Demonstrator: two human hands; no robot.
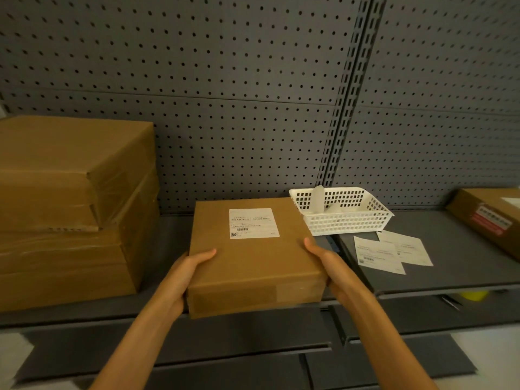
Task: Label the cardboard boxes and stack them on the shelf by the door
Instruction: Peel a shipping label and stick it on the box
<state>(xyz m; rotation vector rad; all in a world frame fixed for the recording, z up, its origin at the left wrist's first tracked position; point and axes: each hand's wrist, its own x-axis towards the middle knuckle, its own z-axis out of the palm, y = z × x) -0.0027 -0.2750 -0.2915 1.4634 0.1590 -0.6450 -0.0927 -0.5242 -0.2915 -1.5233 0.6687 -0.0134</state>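
Behind everything: grey pegboard wall (pixel 225 80), split by a slotted upright.
Shelf (pixel 450 263): grey metal, carrying all the boxes.
Box stack (pixel 70 206): at my left on the shelf, brown cardboard, a smaller taped box lying on a bigger one.
Labelled box (pixel 253 263): between my two hands, its near end jutting past the shelf's front edge, white label (pixel 254 223) on its top.
My left hand (pixel 185 274): fingers curled round the box's left side, thumb on top.
My right hand (pixel 329 266): fingers wrapped round the right side, thumb on top.
Far-right box (pixel 489 218): partly out of view.
White basket (pixel 346 212): just behind the labelled box's right corner.
Loose labels (pixel 391 253): two sheets lying flat in front of the basket.
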